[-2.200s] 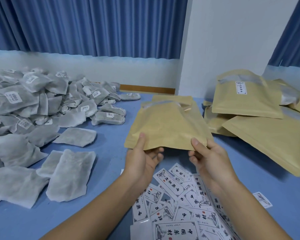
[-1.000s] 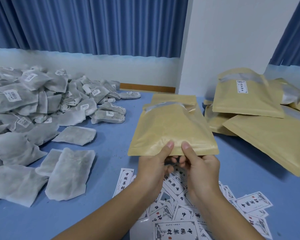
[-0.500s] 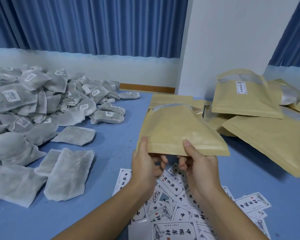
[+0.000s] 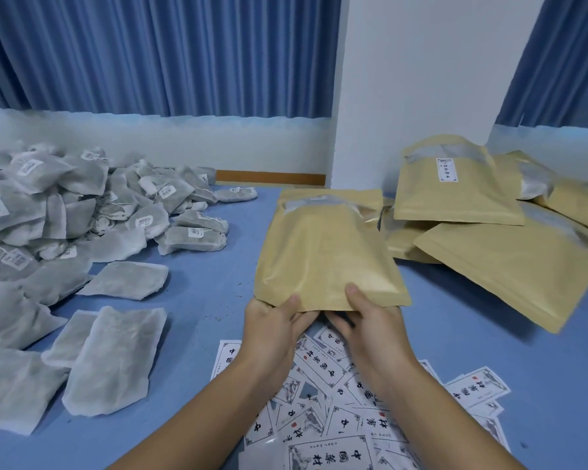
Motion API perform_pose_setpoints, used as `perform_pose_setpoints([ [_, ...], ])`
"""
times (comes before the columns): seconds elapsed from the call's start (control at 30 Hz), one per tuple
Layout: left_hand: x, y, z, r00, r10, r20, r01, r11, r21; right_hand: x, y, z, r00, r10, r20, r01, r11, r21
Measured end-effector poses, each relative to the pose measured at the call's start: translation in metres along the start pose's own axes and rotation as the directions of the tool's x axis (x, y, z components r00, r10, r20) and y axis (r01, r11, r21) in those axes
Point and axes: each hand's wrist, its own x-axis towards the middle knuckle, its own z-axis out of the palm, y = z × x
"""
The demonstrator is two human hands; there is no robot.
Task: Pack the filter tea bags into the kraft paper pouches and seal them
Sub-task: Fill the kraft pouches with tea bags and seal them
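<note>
Kraft pouch [image 4: 323,252] raised over blue bench [image 4: 211,283], left hand [image 4: 272,325] and right hand [image 4: 370,325] each in a pinching grip on its near edge, tea bags [image 4: 82,212] heaped left

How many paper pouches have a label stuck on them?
1, the pouch topping the right pile. The held pouch shows none; others' labels may be hidden.

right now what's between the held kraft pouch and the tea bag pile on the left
In the head view, only bare blue table lies between the kraft pouch and the tea bag pile.

Even, soft indoor light; faint shadows, wide-angle edge warp, slight blur.
</note>
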Motion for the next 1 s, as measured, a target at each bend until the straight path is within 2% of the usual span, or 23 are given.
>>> perform_pose_setpoints([
  [0.1, 0.002, -0.002, 0.002, 1.000, 0.025, -0.007, -0.025, 1.000, 0.010, 0.001, -0.004, 0.005, 0.999, 0.041, 0.001, -0.041, 0.987, 0.152],
  [0.27, 0.012, 0.003, 0.030, 0.993, 0.118, 0.008, -0.118, 0.993, 0.020, 0.009, -0.023, 0.007, 0.997, -0.070, -0.021, 0.073, 0.968, 0.241],
  [0.37, 0.039, 0.015, 0.079, 0.978, 0.182, 0.105, -0.183, 0.983, -0.003, 0.044, -0.065, 0.009, 0.989, -0.132, -0.059, 0.144, 0.940, 0.310],
  [0.43, 0.063, 0.023, 0.111, 0.961, 0.211, 0.181, -0.232, 0.968, 0.101, 0.082, -0.107, 0.009, 0.984, -0.156, -0.089, 0.180, 0.872, 0.456],
  [0.47, 0.074, 0.026, 0.123, 0.954, 0.215, 0.209, -0.262, 0.935, 0.238, 0.097, -0.127, 0.007, 0.980, -0.177, -0.092, 0.198, 0.826, 0.528],
  [0.5, 0.085, 0.026, 0.129, 0.945, 0.230, 0.233, -0.314, 0.837, 0.448, 0.109, -0.139, 0.005, 0.978, -0.192, -0.085, 0.207, 0.807, 0.553],
  [0.53, 0.095, 0.023, 0.128, 0.932, 0.238, 0.273, -0.362, 0.641, 0.677, 0.117, -0.143, 0.003, 0.976, -0.202, -0.079, 0.213, 0.829, 0.518],
  [0.57, 0.101, 0.019, 0.123, 0.921, 0.230, 0.315, -0.383, 0.386, 0.839, 0.123, -0.140, 0.000, 0.976, -0.202, -0.082, 0.218, 0.895, 0.388],
  [0.6, 0.106, 0.015, 0.114, 0.915, 0.200, 0.350, -0.381, 0.148, 0.913, 0.127, -0.128, -0.002, 0.970, -0.219, -0.107, 0.233, 0.961, 0.149],
  [0.63, 0.109, 0.011, 0.103, 0.917, 0.150, 0.370, -0.368, -0.042, 0.929, 0.129, -0.111, -0.005, 0.955, -0.273, -0.113, 0.256, 0.956, -0.143],
  [0.7, 0.113, 0.007, 0.078, 0.932, 0.011, 0.362, -0.341, -0.311, 0.887, 0.128, -0.074, -0.009, 0.930, -0.365, 0.029, 0.317, 0.762, -0.565],
  [0.73, 0.115, 0.007, 0.066, 0.931, -0.079, 0.356, -0.358, -0.389, 0.849, 0.125, -0.057, -0.012, 0.927, -0.351, 0.135, 0.345, 0.649, -0.678],
  [0.8, 0.116, 0.011, 0.045, 0.893, -0.226, 0.389, -0.450, -0.448, 0.773, 0.119, -0.033, -0.015, 0.906, -0.292, 0.305, 0.403, 0.386, -0.830],
  [0.87, 0.114, 0.018, 0.030, 0.843, -0.251, 0.476, -0.535, -0.487, 0.691, 0.115, -0.021, -0.018, 0.879, -0.274, 0.391, 0.443, 0.163, -0.881],
  [0.93, 0.109, 0.023, 0.020, 0.785, -0.221, 0.578, -0.588, -0.560, 0.584, 0.111, -0.019, -0.017, 0.862, -0.257, 0.436, 0.465, 0.063, -0.883],
  [1.0, 0.106, 0.028, 0.014, 0.720, -0.188, 0.668, -0.638, -0.559, 0.530, 0.108, -0.020, -0.013, 0.855, -0.222, 0.468, 0.472, -0.040, -0.881],
])
